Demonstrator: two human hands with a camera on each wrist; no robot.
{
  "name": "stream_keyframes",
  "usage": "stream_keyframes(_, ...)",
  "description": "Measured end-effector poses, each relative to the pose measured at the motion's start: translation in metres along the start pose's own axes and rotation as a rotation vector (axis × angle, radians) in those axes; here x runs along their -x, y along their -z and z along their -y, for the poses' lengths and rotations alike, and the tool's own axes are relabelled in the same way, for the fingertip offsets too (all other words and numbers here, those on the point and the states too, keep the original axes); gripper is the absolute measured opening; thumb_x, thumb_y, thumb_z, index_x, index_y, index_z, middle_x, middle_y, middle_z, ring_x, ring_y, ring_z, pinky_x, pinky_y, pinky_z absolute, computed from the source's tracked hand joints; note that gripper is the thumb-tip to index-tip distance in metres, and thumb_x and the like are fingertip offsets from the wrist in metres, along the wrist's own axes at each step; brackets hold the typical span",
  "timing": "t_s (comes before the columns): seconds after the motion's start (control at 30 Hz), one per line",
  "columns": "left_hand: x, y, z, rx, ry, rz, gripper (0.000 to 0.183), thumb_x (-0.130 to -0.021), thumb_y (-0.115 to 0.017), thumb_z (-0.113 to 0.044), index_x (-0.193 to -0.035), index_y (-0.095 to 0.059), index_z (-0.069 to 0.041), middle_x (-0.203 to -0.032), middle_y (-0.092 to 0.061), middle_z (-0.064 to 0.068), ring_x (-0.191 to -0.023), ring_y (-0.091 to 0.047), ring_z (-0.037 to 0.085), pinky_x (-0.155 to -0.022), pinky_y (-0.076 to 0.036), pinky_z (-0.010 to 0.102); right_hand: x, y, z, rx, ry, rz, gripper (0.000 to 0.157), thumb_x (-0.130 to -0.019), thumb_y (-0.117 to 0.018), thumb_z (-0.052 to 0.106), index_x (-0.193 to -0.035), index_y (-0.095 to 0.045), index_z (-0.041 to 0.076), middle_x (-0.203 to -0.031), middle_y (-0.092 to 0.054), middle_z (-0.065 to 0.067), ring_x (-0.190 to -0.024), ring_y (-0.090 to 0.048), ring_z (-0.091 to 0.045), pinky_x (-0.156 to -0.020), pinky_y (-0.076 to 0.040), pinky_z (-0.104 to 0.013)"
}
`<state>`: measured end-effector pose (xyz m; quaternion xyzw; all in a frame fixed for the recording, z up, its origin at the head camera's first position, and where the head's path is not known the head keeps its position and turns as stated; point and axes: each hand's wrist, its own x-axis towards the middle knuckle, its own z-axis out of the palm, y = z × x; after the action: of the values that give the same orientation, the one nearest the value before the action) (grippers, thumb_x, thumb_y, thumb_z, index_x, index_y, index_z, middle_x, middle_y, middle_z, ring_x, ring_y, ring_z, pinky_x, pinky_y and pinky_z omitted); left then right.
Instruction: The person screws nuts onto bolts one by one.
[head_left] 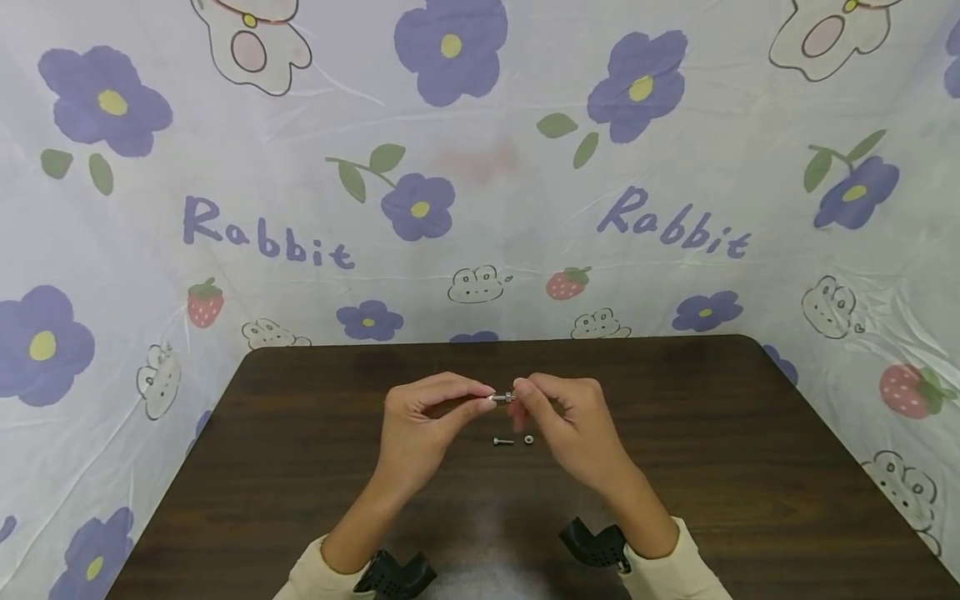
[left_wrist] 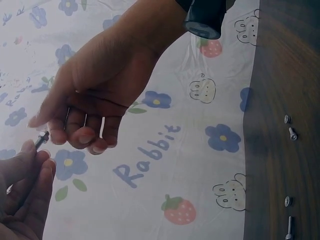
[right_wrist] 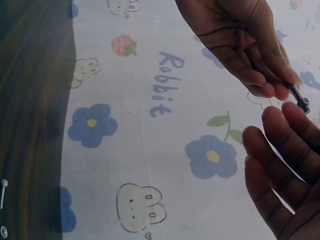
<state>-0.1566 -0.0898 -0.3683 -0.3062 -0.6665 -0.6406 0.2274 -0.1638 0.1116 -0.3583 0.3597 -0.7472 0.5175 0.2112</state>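
In the head view my left hand (head_left: 423, 425) pinches a small metal bolt (head_left: 498, 398) between thumb and fingertips, held level above the table. A hex nut (head_left: 508, 397) sits on the bolt's threaded end, also plain in the right wrist view. My right hand (head_left: 570, 421) is at that end, thumb and index fingertips right beside the nut. In the right wrist view its fingers (right_wrist: 280, 155) are loosely extended below the nut, and its thumb is out of frame. Below the hands lie a loose bolt (head_left: 503, 441) and a loose nut (head_left: 528, 439).
The left wrist view shows two loose nuts, a nearer one (left_wrist: 288, 201) and another (left_wrist: 287, 119), each beside a bolt, on the dark wooden table (head_left: 337, 475). A patterned cloth (head_left: 510, 208) hangs behind the table and along both sides.
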Motion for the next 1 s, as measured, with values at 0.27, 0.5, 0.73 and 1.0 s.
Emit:
stream_keyframes(0.27,-0.0004,0.0014,-0.0009,-0.016,0.01,-0.01,0.012,-0.084,-0.08,0.001,-0.096,-0.08,-0.002,-0.09,-0.076,0.006,-0.082,-0.072,0.02,-0.072,-0.062,0.032,-0.0018,0.0084,0.0029,0.026,0.059,-0.022,0.033,-0.083,-0.083,-0.001,-0.112,-0.074,0.012,-0.096,-0.075,0.001,-0.082,-0.071,-0.012,-0.07,-0.059,-0.026)
stream_keyframes(0.5,0.0003,0.0018,-0.0002,-0.005,0.01,-0.01,0.012,-0.085,-0.08,0.002,-0.095,-0.08,-0.003,-0.09,-0.076,0.006,-0.082,-0.071,0.022,-0.072,-0.062,0.032,-0.0033,0.0065,0.0003,-0.029,0.124,0.001,0.024,-0.082,-0.081,-0.006,-0.102,-0.077,0.006,-0.096,-0.076,-0.002,-0.078,-0.07,-0.013,-0.068,-0.058,-0.024)
stream_keyframes(0.73,0.0002,0.0018,0.001,0.004,0.005,-0.007,0.013,-0.084,-0.079,0.003,-0.095,-0.081,-0.003,-0.09,-0.076,0.006,-0.082,-0.071,0.022,-0.072,-0.062,0.032,-0.0022,0.006,-0.0015,-0.03,0.101,0.014,0.019,-0.085,-0.079,-0.003,-0.1,-0.078,0.01,-0.092,-0.076,-0.002,-0.076,-0.069,-0.012,-0.069,-0.058,-0.024)
stream_keyframes(1.0,0.0009,0.0002,0.0013,0.003,0.008,0.001,0.012,-0.084,-0.08,0.002,-0.095,-0.08,-0.003,-0.09,-0.076,0.006,-0.081,-0.072,0.021,-0.072,-0.062,0.033,-0.0003,0.0038,-0.0007,-0.036,0.049,0.028,0.017,-0.094,-0.07,0.0,-0.086,-0.076,0.013,-0.078,-0.073,0.004,-0.069,-0.07,-0.014,-0.066,-0.058,-0.026)
